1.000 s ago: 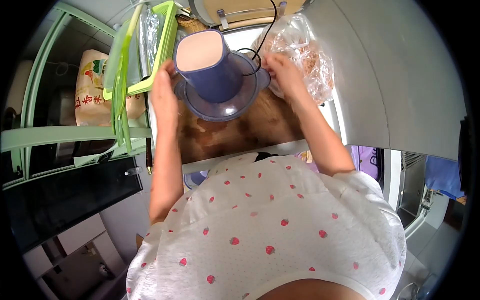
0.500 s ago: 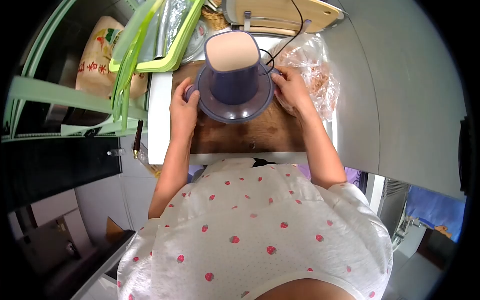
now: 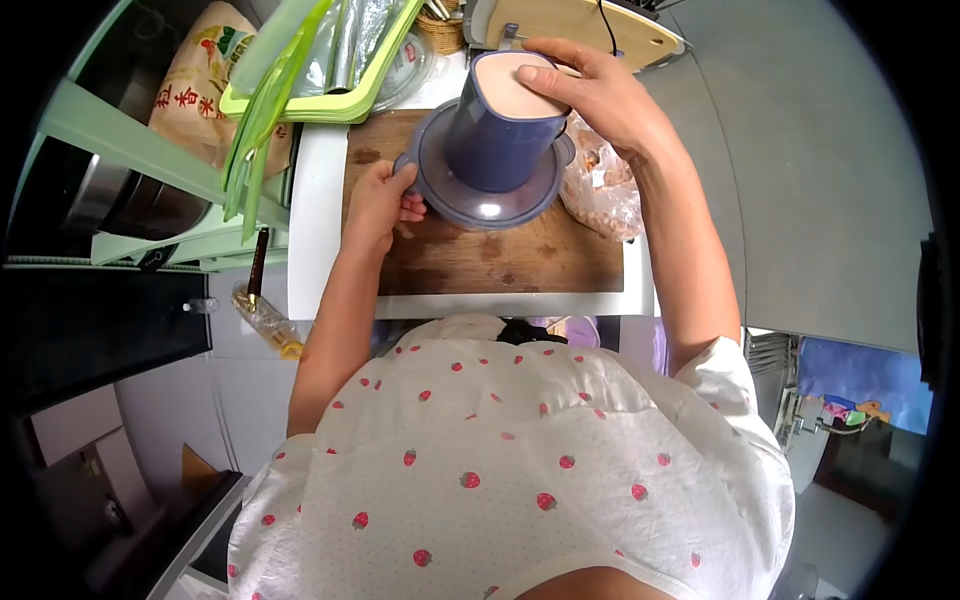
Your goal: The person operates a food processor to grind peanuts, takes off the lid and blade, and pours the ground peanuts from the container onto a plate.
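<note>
A dark blue electric food chopper [image 3: 495, 150], with a beige-topped motor housing and a clear round lid, is tilted over the brown wooden board [image 3: 500, 265]. My left hand [image 3: 377, 207] is closed around the side handle at its left. At the upper right, my right hand [image 3: 615, 100] grips the top of the motor housing, thumb on the beige face and fingers over the far edge. What is inside the bowl cannot be made out. Just right of the chopper lies a clear plastic bag [image 3: 605, 195] with pinkish, minced-looking contents.
A green-rimmed tray [image 3: 330, 105] holds rolls of wrap and long green stalks at the upper left, beside a printed rice sack [image 3: 195, 95]. Behind the chopper stand a wicker basket [image 3: 441, 35] and a light wooden board [image 3: 590, 30]. A grey panel [image 3: 800, 170] flanks the right side.
My right hand has left the right-hand handle and moved up onto the motor housing's top. The chopper has shifted right and tilted. My left hand stays on its handle.
</note>
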A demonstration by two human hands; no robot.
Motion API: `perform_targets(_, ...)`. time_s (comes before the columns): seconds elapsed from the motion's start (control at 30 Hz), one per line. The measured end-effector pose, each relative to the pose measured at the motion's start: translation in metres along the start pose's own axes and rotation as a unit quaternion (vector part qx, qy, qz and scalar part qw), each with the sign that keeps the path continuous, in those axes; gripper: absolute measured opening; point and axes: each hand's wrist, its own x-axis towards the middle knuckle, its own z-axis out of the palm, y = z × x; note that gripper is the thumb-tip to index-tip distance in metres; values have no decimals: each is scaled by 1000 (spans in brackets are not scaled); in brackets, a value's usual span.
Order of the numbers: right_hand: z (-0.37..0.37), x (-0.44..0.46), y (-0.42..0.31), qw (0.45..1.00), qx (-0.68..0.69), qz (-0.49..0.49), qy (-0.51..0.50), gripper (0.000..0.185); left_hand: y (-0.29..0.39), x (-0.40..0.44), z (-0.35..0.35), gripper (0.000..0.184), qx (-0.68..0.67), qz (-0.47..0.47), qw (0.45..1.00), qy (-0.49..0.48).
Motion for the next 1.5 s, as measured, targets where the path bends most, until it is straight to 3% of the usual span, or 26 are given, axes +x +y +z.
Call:
perform_targets(0.2,-6,16,-4,994,-19,38,-96,60,-3,8,-8,18,8,-8,999,-40)
perform_targets(0.8,-4,8,-16,997,-73,24,-31,79,-5,10,-11,22,7,24,998,-65)
perform_targets(1.13,-2,10,-11,993,-95,14,-63,83,-4,10,-8,21,-10,26,998,-51)
perform_targets(1.23,-2,9,-11,996,-44,16,-72,84,-5,10,-9,21,-11,28,998,-50)
perform_targets(1.5,-6,13,-12,994,-92,25,-58,87,-4,10,-6,21,-17,24,999,-43)
